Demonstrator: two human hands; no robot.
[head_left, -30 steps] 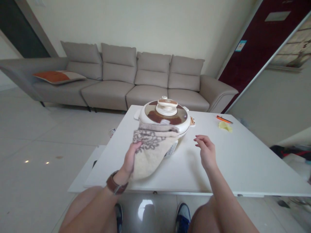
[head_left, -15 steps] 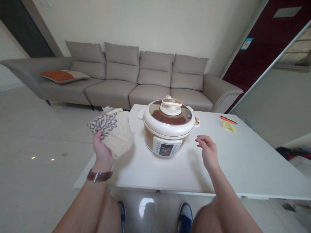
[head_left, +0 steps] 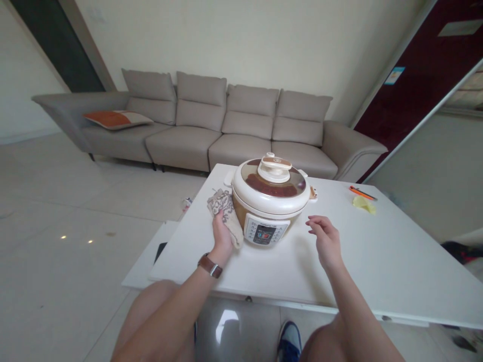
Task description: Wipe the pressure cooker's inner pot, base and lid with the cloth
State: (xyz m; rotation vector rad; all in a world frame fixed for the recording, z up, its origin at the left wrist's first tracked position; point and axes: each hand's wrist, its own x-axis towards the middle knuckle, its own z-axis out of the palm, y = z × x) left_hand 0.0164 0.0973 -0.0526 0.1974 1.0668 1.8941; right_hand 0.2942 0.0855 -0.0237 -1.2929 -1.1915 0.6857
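A beige cloth with a grey pattern (head_left: 227,211) is in my left hand (head_left: 222,236), which presses it against the left side of an electric pressure cooker (head_left: 271,206). The cooker is white and brown with its lid on, and its control panel (head_left: 266,231) faces me. To the right of the cooker, my right hand (head_left: 325,236) hovers over the white table (head_left: 362,266), apart from the cooker. Its fingers are curled with the fingertips close together; whether something small is between them I cannot make out.
An orange utility knife (head_left: 360,192) and a crumpled yellowish piece (head_left: 364,204) lie on the table's right part. Behind the table stands a grey sofa (head_left: 241,146) with an orange and white cushion (head_left: 113,119). A lower white shelf (head_left: 145,266) juts out at the left.
My left hand has brought the cloth rightward from beside the table onto the cooker's left side. My right hand stays nearly where it was. The view has shifted slightly.
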